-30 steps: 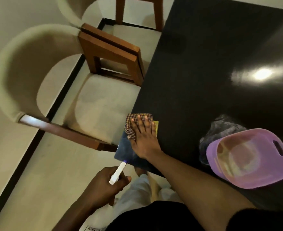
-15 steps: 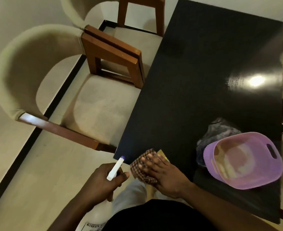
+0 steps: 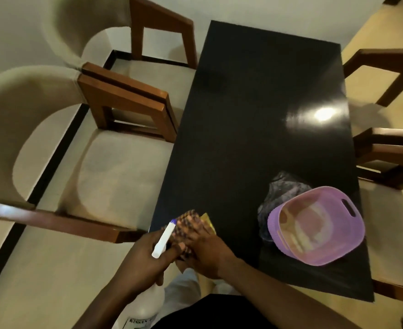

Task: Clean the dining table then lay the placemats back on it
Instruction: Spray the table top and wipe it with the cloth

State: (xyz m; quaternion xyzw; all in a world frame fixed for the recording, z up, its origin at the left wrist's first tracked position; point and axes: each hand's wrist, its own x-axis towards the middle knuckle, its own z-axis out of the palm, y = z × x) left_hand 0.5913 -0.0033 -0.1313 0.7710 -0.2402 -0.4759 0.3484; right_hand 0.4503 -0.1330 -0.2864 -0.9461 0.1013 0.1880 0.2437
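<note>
The black glossy dining table (image 3: 255, 129) fills the middle of the view. My right hand (image 3: 207, 251) presses a checkered brown cloth (image 3: 186, 220) with a yellow layer under it onto the table's near left corner. My left hand (image 3: 145, 260) grips a white spray bottle (image 3: 163, 239) with a blue nozzle tip, held just off that corner beside the cloth. The bottle's body hangs below my hand, near my lap. No placemats are in sight.
A pink plastic basin (image 3: 316, 225) stands on the near right of the table, with a crumpled dark plastic bag (image 3: 283, 193) against its far side. Two beige wood-framed chairs (image 3: 115, 176) stand along the left edge, and more chairs (image 3: 390, 157) on the right.
My right hand slid the cloth from further up the left edge back to the near corner. The left hand with the bottle rose closer to it. My view pulled back.
</note>
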